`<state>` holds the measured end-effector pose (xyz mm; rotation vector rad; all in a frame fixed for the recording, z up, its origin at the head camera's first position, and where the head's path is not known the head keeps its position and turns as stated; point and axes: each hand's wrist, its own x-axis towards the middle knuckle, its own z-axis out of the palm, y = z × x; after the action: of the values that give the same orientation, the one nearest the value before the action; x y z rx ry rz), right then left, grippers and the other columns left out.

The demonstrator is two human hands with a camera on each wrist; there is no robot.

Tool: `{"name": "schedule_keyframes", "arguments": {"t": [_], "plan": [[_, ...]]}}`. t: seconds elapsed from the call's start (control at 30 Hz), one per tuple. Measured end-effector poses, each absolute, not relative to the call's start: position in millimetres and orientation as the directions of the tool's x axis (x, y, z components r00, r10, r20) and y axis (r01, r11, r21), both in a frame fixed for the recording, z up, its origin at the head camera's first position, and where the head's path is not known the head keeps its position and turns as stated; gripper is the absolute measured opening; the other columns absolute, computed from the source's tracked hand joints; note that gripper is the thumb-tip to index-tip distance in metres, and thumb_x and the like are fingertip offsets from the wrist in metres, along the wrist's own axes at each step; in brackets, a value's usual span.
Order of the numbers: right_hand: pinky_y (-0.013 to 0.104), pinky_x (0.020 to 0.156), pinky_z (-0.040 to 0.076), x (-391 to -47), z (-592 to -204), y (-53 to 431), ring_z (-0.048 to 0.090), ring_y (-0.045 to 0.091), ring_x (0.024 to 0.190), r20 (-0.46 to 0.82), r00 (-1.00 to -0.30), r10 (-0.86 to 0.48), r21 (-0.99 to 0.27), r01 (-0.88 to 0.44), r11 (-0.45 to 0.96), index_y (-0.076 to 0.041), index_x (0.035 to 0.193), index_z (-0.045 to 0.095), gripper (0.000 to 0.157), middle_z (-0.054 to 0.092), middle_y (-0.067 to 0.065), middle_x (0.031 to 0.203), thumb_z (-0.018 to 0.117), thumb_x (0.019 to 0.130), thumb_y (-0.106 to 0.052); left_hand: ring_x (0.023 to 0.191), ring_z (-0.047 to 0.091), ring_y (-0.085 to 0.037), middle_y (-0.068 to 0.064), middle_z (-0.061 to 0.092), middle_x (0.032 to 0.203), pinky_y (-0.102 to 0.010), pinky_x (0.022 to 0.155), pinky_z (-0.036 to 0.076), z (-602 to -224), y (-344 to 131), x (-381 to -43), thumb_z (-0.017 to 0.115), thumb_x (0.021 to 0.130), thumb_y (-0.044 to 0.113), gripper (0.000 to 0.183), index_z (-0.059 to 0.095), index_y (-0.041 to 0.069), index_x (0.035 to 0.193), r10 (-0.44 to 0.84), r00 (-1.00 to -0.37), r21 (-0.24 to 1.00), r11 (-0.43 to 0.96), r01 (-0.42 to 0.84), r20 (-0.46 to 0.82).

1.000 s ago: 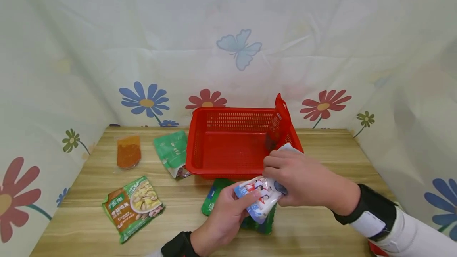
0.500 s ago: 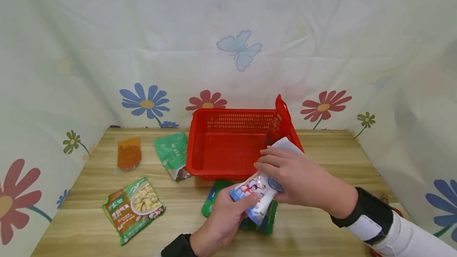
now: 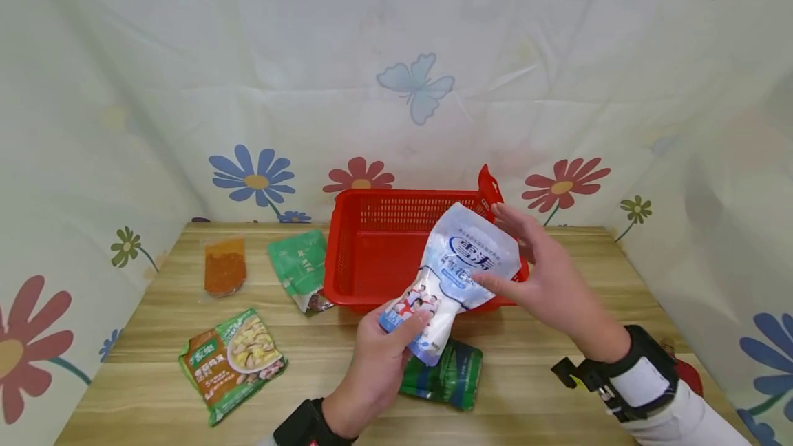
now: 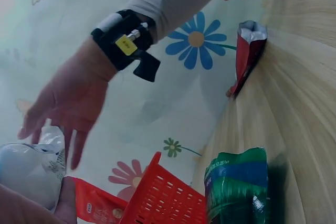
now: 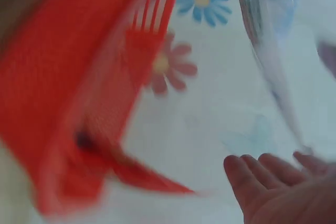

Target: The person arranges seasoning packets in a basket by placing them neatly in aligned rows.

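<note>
A white-and-blue salt bag (image 3: 461, 253) is raised in front of the red basket (image 3: 337, 253), printed side up. My left hand (image 3: 374, 367) grips its lower end, thumb across the front and fingers behind. At the bag's right edge, my right hand (image 3: 554, 281) has its fingers spread straight, and its thumb overlaps the print. The left wrist view shows the right hand (image 4: 73, 98) above the clear, bulging bag (image 4: 31, 171). In the right wrist view, the straight right fingers (image 5: 262, 174) lie near the bag's lower tip. A green packet (image 3: 455, 377) lies on the table below the bag.
A red packet (image 3: 489, 186) leans upright in the basket's right side. Left of the basket lie a green pouch (image 3: 297, 260), an orange-brown sachet (image 3: 224, 268) and a green-brown soup packet (image 3: 232, 363). Another red packet (image 4: 247, 56) stands near the right forearm.
The salt bag has swung up and its upper part, earlier covered by the right hand, now shows. My right hand has spread its fingers and shifted right and up.
</note>
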<state>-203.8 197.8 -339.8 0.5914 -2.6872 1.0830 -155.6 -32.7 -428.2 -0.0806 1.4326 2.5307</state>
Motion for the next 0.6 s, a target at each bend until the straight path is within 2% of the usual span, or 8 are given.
{"name": "schedule_keyframes", "arguments": {"t": [0.1, 0.17, 0.27, 0.37, 0.47, 0.6], "plan": [[0.035, 0.092, 0.06, -207.2, -350.1, 194.8, 0.065, 0.027, 0.122, 0.136, -0.979, -0.151, -0.859, -0.192, 0.474, -0.016, 0.154, 0.039, 0.077, 0.058, 0.01, 0.145, 0.078, 0.091, -0.037, 0.101, 0.068, -0.018, -0.008, 0.067, 0.116, -0.028, 0.088, 0.06, -427.3, -31.7, -156.0, 0.074, 0.094, 0.015, 0.048, 0.056, -0.008, 0.132, 0.16, -0.975, 0.824, -0.524, -0.216, -0.154], [0.027, 0.09, 0.06, -208.1, -357.0, 190.4, 0.067, 0.023, 0.115, 0.001, -0.993, -0.121, -0.953, -0.038, 0.301, -0.014, 0.152, 0.041, 0.069, 0.061, 0.009, 0.14, 0.072, 0.096, -0.04, 0.102, 0.067, -0.019, -0.008, 0.067, 0.116, -0.028, 0.089, 0.059, -427.4, -30.1, -155.5, 0.075, 0.094, 0.014, 0.049, 0.056, -0.008, 0.133, 0.159, -0.976, 0.821, -0.53, -0.212, -0.149], [0.026, 0.097, 0.056, -207.2, -366.3, 181.0, 0.065, 0.017, 0.117, -0.141, -0.98, -0.138, -0.99, 0.143, -0.006, -0.016, 0.151, 0.04, 0.06, 0.061, 0.001, 0.139, 0.065, 0.101, -0.037, 0.104, 0.066, -0.018, -0.009, 0.066, 0.119, -0.027, 0.091, 0.059, -427.5, -27.9, -153.7, 0.075, 0.094, 0.017, 0.052, 0.055, -0.007, 0.135, 0.162, -0.976, 0.824, -0.526, -0.212, -0.148], [0.028, 0.104, 0.053, -203.9, -372.2, 169.7, 0.062, 0.015, 0.122, -0.191, -0.965, -0.181, -0.944, 0.231, -0.234, -0.021, 0.149, 0.039, 0.052, 0.059, -0.005, 0.14, 0.061, 0.103, -0.03, 0.106, 0.065, -0.019, -0.01, 0.064, 0.122, -0.027, 0.093, 0.058, -427.6, -26.2, -151.4, 0.075, 0.094, 0.02, 0.054, 0.053, -0.006, 0.136, 0.159, -0.977, 0.826, -0.526, -0.204, -0.14], [0.031, 0.105, 0.053, -199.9, -374.2, 158.7, 0.059, 0.017, 0.125, -0.197, -0.961, -0.197, -0.921, 0.25, -0.3, -0.026, 0.147, 0.039, 0.048, 0.056, -0.005, 0.141, 0.059, 0.105, -0.025, 0.109, 0.064, -0.02, -0.01, 0.063, 0.126, -0.027, 0.095, 0.058, -427.8, -25.0, -149.6, 0.074, 0.095, 0.02, 0.055, 0.051, -0.005, 0.138, 0.162, -0.978, 0.825, -0.529, -0.196, -0.129], [0.037, 0.103, 0.055, -195.9, -373.8, 147.8, 0.06, 0.02, 0.124, -0.2, -0.964, -0.174, -0.923, 0.245, -0.296, -0.026, 0.147, 0.038, 0.048, 0.052, -0.001, 0.141, 0.06, 0.104, -0.022, 0.112, 0.064, -0.02, -0.011, 0.061, 0.129, -0.029, 0.097, 0.057, -428.3, -24.5, -149.2, 0.074, 0.095, 0.018, 0.056, 0.048, -0.003, 0.141, 0.165, -0.979, 0.821, -0.537, -0.191, -0.12]]}}
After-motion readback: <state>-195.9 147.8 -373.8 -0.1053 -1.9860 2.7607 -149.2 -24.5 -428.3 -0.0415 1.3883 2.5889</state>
